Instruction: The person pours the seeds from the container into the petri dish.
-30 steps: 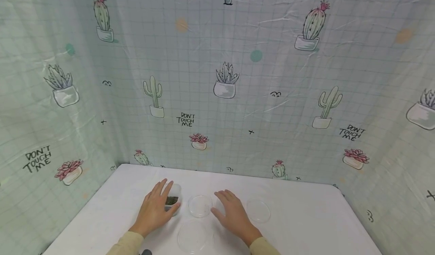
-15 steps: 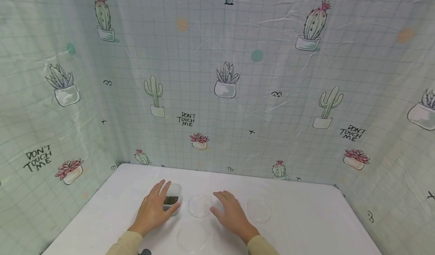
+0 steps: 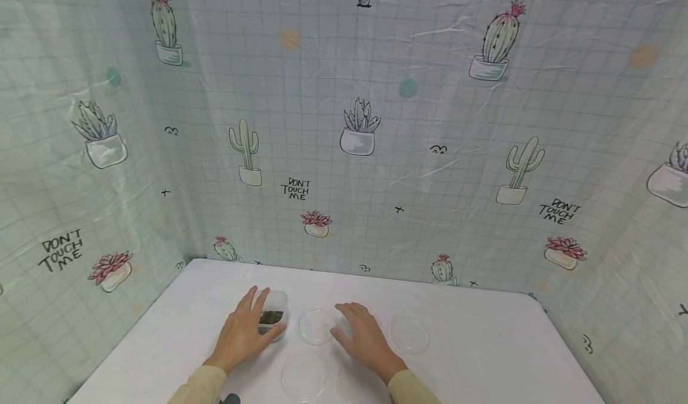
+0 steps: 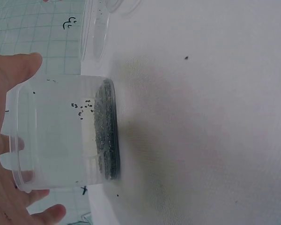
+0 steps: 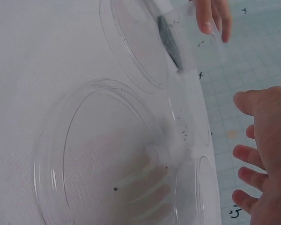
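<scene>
A clear plastic tub [image 4: 61, 131] stands upright on the white table, a layer of dark granular material [image 4: 106, 133] in its bottom. My left hand [image 3: 242, 332] is spread beside its rim, thumb on the near side and the other fingers behind, loosely extended. To the right, my right hand [image 3: 368, 341] hovers palm-down with relaxed, parted fingers and holds nothing. Several clear round shallow dishes, like petri dishes, lie around it: a small dish [image 3: 317, 326] between the hands, a larger dish [image 3: 304, 375] nearer me, and another dish [image 3: 409, 333] right of the hand.
Dark specks [image 4: 186, 57] dot the white table [image 3: 484, 344], and a few grains cling inside the tub wall. Behind the table hangs a gridded curtain [image 3: 322, 93] with cactus drawings, continuing along both sides. A dark round object [image 3: 231, 399] shows beside the left sleeve.
Both hands keep nearly the same place; the right hand has shifted very slightly left. Tub and dishes stay where they were.
</scene>
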`<action>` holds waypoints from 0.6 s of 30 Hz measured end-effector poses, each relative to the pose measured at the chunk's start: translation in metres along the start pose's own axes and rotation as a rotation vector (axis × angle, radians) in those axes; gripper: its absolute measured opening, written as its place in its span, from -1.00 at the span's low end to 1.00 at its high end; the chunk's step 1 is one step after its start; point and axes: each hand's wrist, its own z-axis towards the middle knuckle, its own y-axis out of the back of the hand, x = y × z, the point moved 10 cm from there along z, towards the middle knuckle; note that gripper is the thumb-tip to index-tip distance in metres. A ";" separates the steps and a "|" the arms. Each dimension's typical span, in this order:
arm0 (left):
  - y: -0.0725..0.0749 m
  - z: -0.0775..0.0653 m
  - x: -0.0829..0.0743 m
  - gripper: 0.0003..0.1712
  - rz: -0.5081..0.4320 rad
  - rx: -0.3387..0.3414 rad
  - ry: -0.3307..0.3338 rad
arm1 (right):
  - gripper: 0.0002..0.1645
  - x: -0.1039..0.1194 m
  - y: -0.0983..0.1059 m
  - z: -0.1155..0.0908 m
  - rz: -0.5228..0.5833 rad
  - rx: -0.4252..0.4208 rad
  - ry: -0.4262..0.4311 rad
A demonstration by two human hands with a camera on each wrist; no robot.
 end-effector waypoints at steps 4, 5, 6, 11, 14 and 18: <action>-0.002 0.000 0.001 -0.02 -0.027 0.019 0.017 | -0.42 0.001 0.000 0.001 0.005 0.000 0.010; -0.002 0.000 0.001 -0.02 -0.042 0.022 0.021 | -0.42 0.001 -0.001 0.001 0.005 0.003 0.008; -0.002 0.001 0.001 -0.02 -0.059 0.025 0.025 | -0.42 0.001 -0.002 0.002 0.005 0.006 0.005; -0.007 0.001 0.001 -0.03 -0.127 0.038 0.035 | -0.41 -0.002 -0.007 0.004 0.009 0.024 -0.018; -0.009 0.001 0.003 -0.03 -0.148 0.052 0.043 | -0.42 -0.002 -0.009 0.004 0.024 0.023 -0.013; -0.008 0.002 0.003 -0.05 -0.163 0.062 0.045 | -0.42 -0.002 -0.011 0.005 0.030 0.013 0.004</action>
